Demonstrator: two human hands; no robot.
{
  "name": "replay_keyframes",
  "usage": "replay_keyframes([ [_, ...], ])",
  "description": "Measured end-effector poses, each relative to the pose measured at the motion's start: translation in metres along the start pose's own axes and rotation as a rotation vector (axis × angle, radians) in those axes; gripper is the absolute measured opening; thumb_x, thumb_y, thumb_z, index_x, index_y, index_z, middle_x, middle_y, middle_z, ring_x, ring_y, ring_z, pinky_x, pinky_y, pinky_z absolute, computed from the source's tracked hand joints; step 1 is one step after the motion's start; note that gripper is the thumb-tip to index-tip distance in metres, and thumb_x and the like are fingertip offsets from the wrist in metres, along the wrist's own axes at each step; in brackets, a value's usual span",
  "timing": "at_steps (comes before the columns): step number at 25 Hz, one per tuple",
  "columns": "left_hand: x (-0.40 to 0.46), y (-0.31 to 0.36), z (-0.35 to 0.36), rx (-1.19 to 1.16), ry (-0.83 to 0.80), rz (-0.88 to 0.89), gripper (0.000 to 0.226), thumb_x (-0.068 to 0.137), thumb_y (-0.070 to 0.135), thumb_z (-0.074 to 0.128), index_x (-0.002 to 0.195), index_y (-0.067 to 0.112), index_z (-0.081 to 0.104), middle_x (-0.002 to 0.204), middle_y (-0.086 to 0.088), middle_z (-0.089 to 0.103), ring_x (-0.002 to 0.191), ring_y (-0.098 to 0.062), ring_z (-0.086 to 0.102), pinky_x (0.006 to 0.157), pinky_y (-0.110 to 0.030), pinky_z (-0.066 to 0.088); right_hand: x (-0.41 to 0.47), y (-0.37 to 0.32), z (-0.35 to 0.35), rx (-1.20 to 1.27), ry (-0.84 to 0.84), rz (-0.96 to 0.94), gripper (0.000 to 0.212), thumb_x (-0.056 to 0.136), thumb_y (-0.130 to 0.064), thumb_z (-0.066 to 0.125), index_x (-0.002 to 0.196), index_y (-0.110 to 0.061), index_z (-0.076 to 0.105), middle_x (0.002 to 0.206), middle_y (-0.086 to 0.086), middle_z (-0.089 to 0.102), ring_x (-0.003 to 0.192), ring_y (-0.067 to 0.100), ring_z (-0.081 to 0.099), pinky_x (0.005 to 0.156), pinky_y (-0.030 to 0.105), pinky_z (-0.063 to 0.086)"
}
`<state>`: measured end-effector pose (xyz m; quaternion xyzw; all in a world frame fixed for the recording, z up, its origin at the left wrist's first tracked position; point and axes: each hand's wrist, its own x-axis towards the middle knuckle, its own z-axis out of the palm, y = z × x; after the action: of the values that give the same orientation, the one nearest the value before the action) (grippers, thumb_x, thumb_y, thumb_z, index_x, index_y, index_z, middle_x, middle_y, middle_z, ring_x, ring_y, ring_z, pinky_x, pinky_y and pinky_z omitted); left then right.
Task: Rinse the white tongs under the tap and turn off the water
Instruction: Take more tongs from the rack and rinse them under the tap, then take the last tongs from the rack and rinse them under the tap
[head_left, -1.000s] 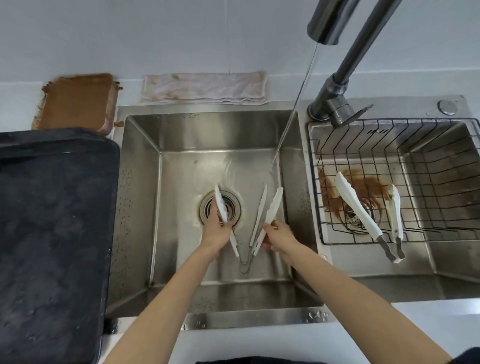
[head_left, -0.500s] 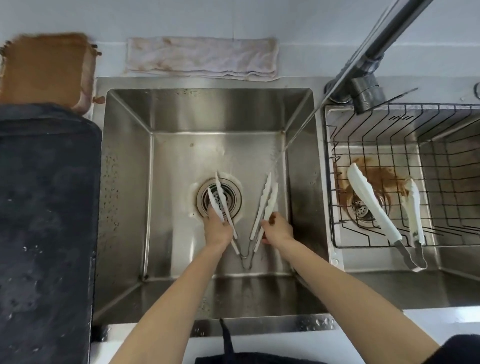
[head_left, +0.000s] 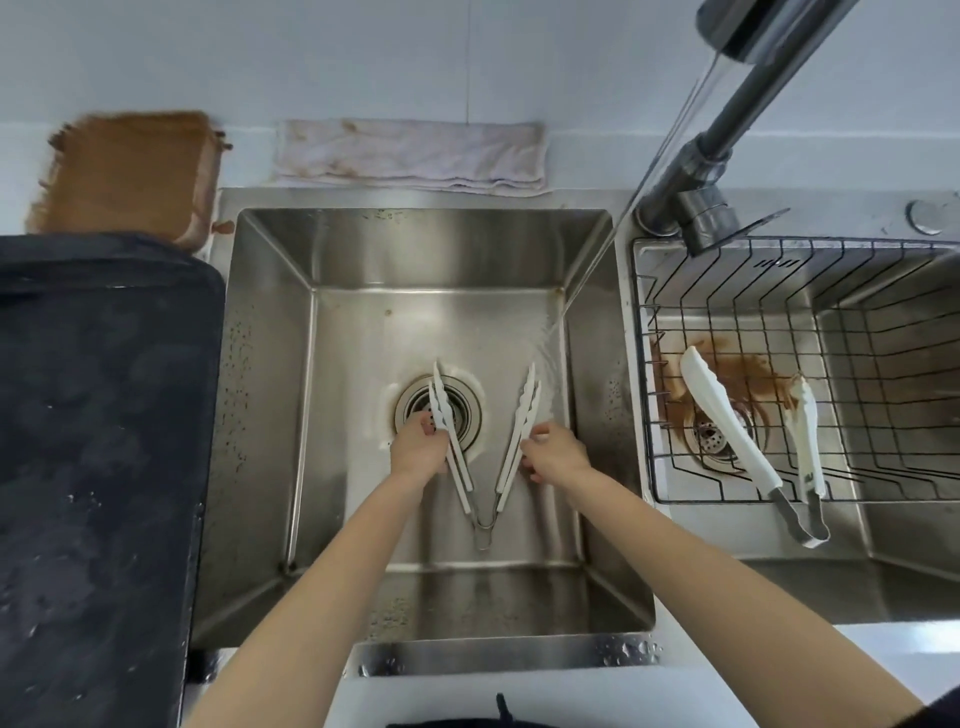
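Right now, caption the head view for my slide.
Both hands spread white plastic tongs open under running tap water in the steel sink.

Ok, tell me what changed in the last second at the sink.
Little. The left hand slid slightly down its arm of the white tongs; the right hand kept its grip. The tongs stay spread in a V under the running water. The tongs in the wire basket are untouched.

A single head-worn view looks steeply down from above the left sink basin (head_left: 270, 415), facing the back wall. The basin fills the centre, fairly close; the tap (head_left: 727, 130) rises at upper right of it.
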<state>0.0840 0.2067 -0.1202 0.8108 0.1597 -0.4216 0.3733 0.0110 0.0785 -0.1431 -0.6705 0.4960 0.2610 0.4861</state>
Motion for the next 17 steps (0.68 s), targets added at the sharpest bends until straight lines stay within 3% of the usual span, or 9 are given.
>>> replay_keyframes([
  [5, -0.031, 0.028, -0.011, 0.193, -0.074, 0.164, 0.046, 0.094, 0.01, 0.039, 0.14, 0.009, 0.039, 0.145, -0.009, 0.043, 0.133, -0.023, 0.041, 0.105, -0.025, 0.032, -0.041, -0.022, -0.029, -0.133, -0.032, -0.179, 0.046, 0.095, -0.018, 0.043, 0.139, -0.009, 0.04, 0.134, 0.011, 0.053, 0.123, 0.026, 0.051, 0.097, 0.026, 0.04],
  [12, -0.087, 0.063, -0.009, 0.403, -0.073, 0.455, 0.045, 0.095, 0.015, 0.039, 0.14, 0.012, 0.041, 0.147, -0.006, 0.043, 0.136, -0.02, 0.038, 0.108, -0.023, 0.028, -0.097, -0.033, -0.076, -0.127, 0.045, -0.457, 0.043, 0.097, -0.02, 0.042, 0.139, -0.012, 0.042, 0.14, 0.009, 0.049, 0.128, 0.023, 0.047, 0.104, 0.029, 0.037],
  [17, -0.131, 0.099, 0.016, 0.504, -0.051, 0.692, 0.04, 0.097, 0.017, 0.038, 0.135, 0.011, 0.048, 0.143, -0.006, 0.048, 0.132, -0.02, 0.043, 0.104, -0.024, 0.033, -0.118, -0.016, -0.125, -0.066, 0.169, -0.547, 0.042, 0.096, -0.023, 0.042, 0.138, -0.014, 0.045, 0.139, 0.008, 0.051, 0.129, 0.022, 0.047, 0.104, 0.032, 0.037],
])
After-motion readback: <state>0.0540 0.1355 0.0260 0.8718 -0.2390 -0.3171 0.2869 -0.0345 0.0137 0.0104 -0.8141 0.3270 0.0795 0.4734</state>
